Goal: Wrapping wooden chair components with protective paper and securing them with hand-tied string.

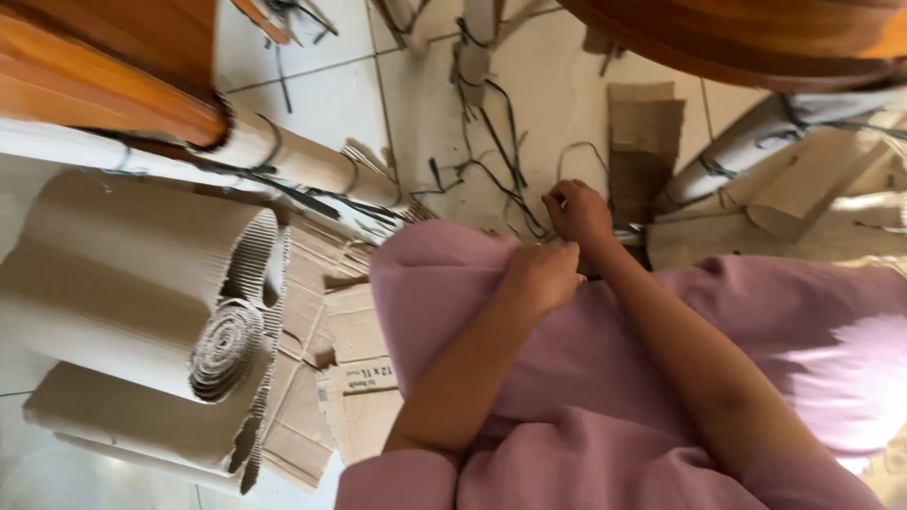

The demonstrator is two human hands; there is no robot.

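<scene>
Near the middle of the frame we see our left hand point(540, 276) curled into a loose fist on the pink cloth point(605, 349) that covers our lap, fingers folded in and apparently pinching a fold of it, though the fingertips are hidden from us. Just above it, touching or nearly so, our right hand point(576, 212) has its fingers bunched shut around something small at the cloth's edge; we cannot tell what it is, perhaps an end of the black strap point(505, 142) that trails up over the tiled floor point(312, 104) towards the top of the frame. To the left lies a big roll of corrugated cardboard point(142, 293) on flattened cardboard sheets point(354, 368), and wrapped cardboard tubes point(302, 161) run across the upper left and upper right. We judge the chief risk to be the pinch slipping, since both hands work close together on a small, half-hidden thing over soft cloth. A sharp pull could drag the tangled strapping across the floor, or snag it under the tube at upper right point(746, 151). The strap's thin edge could also nick a finger if it runs through a closed grip.
</scene>
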